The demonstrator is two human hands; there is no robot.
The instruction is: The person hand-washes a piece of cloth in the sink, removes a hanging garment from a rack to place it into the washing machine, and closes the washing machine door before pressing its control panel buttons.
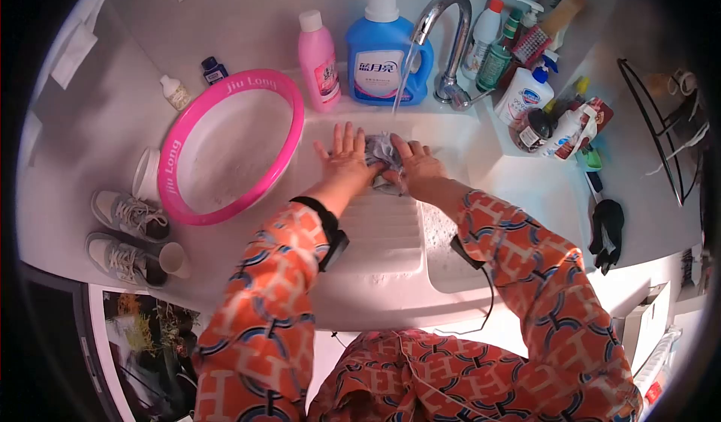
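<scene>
A wet, bunched grey cloth (383, 152) lies at the top of the ribbed washboard (379, 230) built into the white sink. My left hand (347, 155) rests flat at its left side, fingers spread and the thumb side touching the fabric. From the right, my right hand (418, 168) has the cloth between its thumb and fingers. Water runs from the curved chrome faucet (451, 46) just behind the cloth. Part of the fabric is hidden under my hands.
A pink-rimmed basin (169, 155) leans at the left, near sneakers (124, 257) and a paper cup (174, 260). Behind the sink stand a pink bottle (319, 61) and a blue detergent jug (384, 58). Several bottles and a pink brush (532, 45) crowd the right corner.
</scene>
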